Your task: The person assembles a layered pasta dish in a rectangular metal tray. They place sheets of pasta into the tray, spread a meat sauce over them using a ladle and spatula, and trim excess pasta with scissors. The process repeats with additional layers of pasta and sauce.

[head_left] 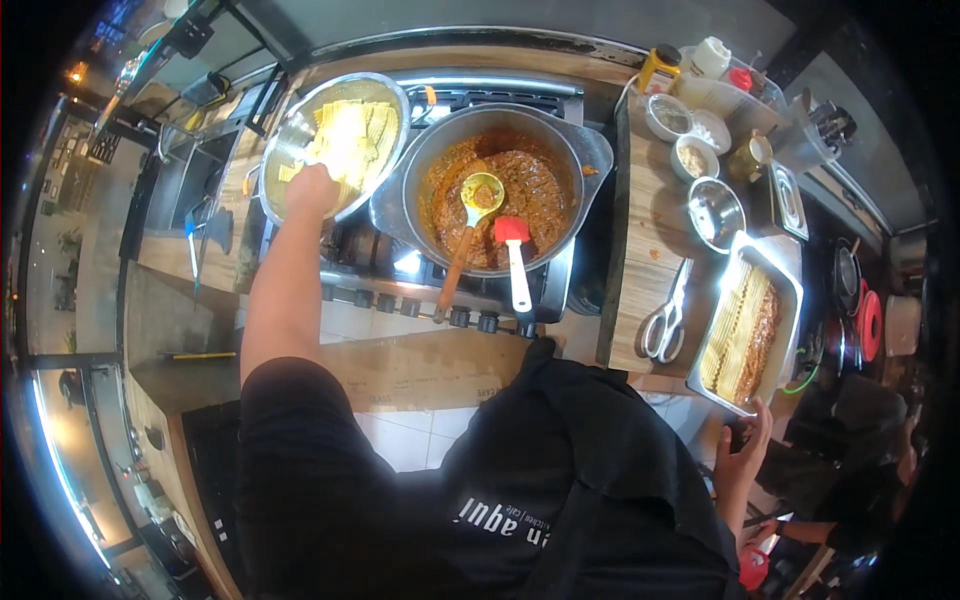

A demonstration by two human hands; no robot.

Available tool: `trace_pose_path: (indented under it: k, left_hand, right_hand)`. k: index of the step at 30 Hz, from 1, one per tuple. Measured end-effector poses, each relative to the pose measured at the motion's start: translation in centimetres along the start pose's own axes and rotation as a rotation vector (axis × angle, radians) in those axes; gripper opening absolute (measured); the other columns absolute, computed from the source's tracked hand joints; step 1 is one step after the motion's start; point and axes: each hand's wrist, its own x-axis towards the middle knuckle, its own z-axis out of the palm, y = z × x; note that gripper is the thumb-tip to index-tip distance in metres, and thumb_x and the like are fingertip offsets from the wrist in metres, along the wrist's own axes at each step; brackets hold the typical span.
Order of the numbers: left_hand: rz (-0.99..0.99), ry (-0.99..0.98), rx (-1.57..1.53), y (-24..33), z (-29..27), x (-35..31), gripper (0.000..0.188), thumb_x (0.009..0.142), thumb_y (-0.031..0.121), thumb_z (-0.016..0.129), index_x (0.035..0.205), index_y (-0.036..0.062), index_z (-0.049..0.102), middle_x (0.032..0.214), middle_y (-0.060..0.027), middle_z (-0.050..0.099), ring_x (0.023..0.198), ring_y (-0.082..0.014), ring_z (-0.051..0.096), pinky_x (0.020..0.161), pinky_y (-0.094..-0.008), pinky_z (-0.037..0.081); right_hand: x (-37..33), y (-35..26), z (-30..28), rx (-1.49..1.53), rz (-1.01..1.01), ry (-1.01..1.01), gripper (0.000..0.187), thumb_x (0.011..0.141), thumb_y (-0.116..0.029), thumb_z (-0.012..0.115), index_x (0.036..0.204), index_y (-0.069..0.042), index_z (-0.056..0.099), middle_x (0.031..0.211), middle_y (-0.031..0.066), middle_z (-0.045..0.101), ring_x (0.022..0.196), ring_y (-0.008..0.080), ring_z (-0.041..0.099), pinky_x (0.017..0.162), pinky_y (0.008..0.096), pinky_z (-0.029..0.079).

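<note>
My left hand (312, 190) reaches into a metal bowl (402, 125) of ridged, pale yellow lasagna sheets (350, 135). Its fingers look closed at the sheets' edge, but glare hides what is in them. At the right, my right hand (742, 455) grips the near corner of a deep metal baking pan (790, 310). Inside the pan, ridged sheets cover the left side while meat sauce (757, 340) shows along the right. Between my arms a large pot (400, 190) of meat sauce stands on the stove. A wooden-handled ladle (460, 265) and a red-headed spatula (516, 260) rest in it.
Scissors (668, 325) lie left of the pan on the wooden counter (640, 225). Beyond are an empty metal bowl (716, 212), small bowls of ingredients (693, 157) and a yellow jar (660, 70). Stove knobs (410, 306) line the front edge. Another person's arm (800, 530) shows at lower right.
</note>
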Motion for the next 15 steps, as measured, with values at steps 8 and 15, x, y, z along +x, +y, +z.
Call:
trace_pose_path:
  k: [8,15]
  left_hand:
    - [0.126,0.294,-0.200,-6.4,-3.0,8.0,0.029,0.108,0.026,0.058,0.122,0.0089,0.077,0.121,-0.0271,0.078,0.118,-0.0479,0.073,0.103,-0.0574,0.057]
    - [0.271,0.225,-0.150,-6.1,-20.3,10.0,0.032,0.105,0.030,0.067,0.127,0.0093,0.079,0.113,-0.0214,0.081,0.112,-0.0393,0.077,0.098,-0.0488,0.059]
  right_hand:
    - [-0.9,0.9,0.3,-0.004,0.031,-0.004,0.081,0.083,0.007,0.073,0.160,-0.005,0.052,0.145,0.0166,0.060,0.103,0.0283,0.062,0.094,0.0406,0.051]
    - [0.8,-2.0,0.9,0.049,0.051,-0.071,0.070,0.086,0.008,0.073,0.153,-0.005,0.059,0.145,0.0187,0.063,0.106,0.0319,0.065,0.101,0.0431,0.054]
